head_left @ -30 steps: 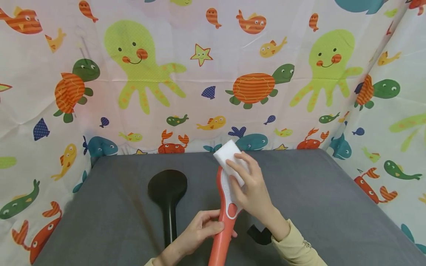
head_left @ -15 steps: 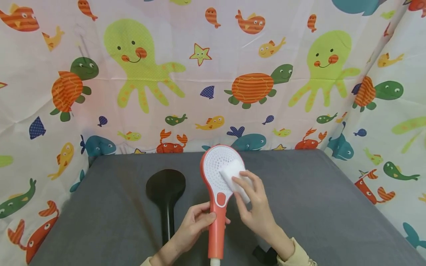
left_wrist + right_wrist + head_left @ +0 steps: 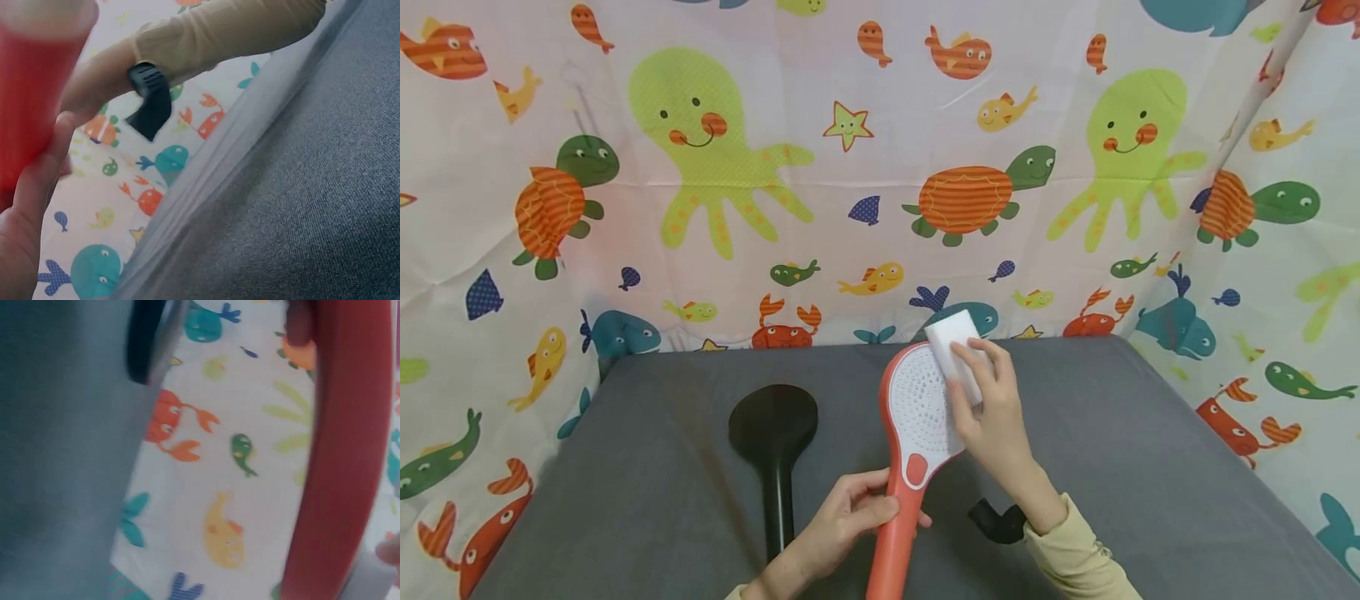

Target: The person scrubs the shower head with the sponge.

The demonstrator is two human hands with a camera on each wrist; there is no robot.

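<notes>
An orange-red shower head [image 3: 922, 408] with a white nozzle face is held up by its handle in my left hand [image 3: 850, 521], thumb across the front. My right hand [image 3: 994, 408] pinches a white sponge [image 3: 955, 354] against the upper right of the nozzle face. In the left wrist view the red handle [image 3: 37, 94] fills the upper left, with the left hand's fingers [image 3: 44, 162] wrapped along it. The right wrist view shows the red back of the shower head [image 3: 344, 444] close up, and a corner of the sponge [image 3: 369, 578] at lower right.
A black shower head [image 3: 775, 425] lies on the grey cloth-covered table [image 3: 655, 467] to the left. Near the right forearm lies a small black curved piece [image 3: 997, 522]. A curtain [image 3: 850, 75] printed with sea animals surrounds the table at the back and sides.
The sponge has travelled across the nozzle face, down to its right side and back up to its upper right. The shower head has tilted upright, then leaned right again.
</notes>
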